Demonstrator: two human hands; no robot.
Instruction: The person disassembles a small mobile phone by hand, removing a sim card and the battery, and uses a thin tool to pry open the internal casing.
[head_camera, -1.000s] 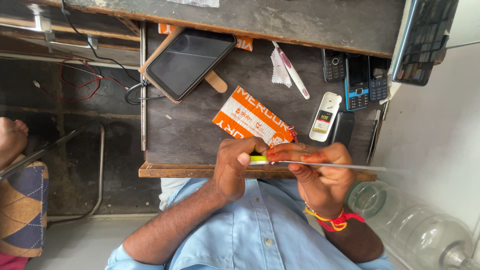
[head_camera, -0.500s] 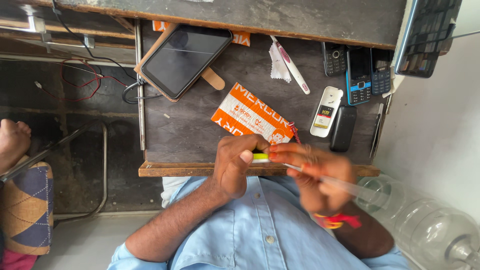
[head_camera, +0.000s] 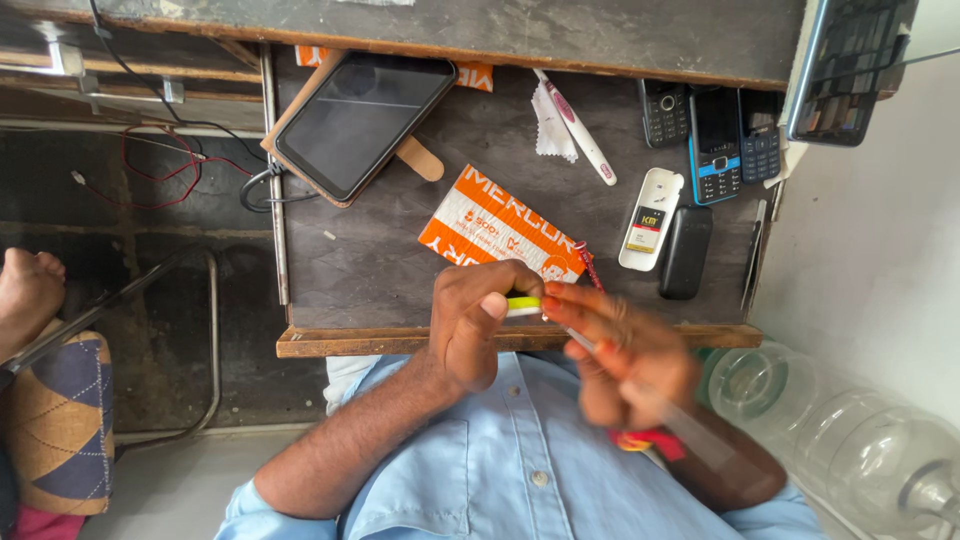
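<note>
1. left hand (head_camera: 475, 325) curled round a small yellow-green item (head_camera: 522, 306), thumb and fingers clamped on it, held over the front edge of the wooden bench (head_camera: 350, 342), prob. to steady it.
2. right hand (head_camera: 625, 355) blurred, at 3 o'clock of the left; fingertips pinched together on a thin strip (head_camera: 580, 342) that meets the yellow-green item. exact grip hard to tell thru blur.
3. orange and white packet (head_camera: 495, 232) lying flat just at 12 o'clock of the hands, within reach.
4. tablet (head_camera: 362, 125) propped on a wooden block at 11 o'clock, screen dark.
5. keypad phones (head_camera: 715, 130) lined up at 1 o'clock; white phone battery (head_camera: 650, 232) and black one (head_camera: 686, 252) below them.
6. clear plastic bottles (head_camera: 860, 450) at 4 o'clock, off the bench.
</note>
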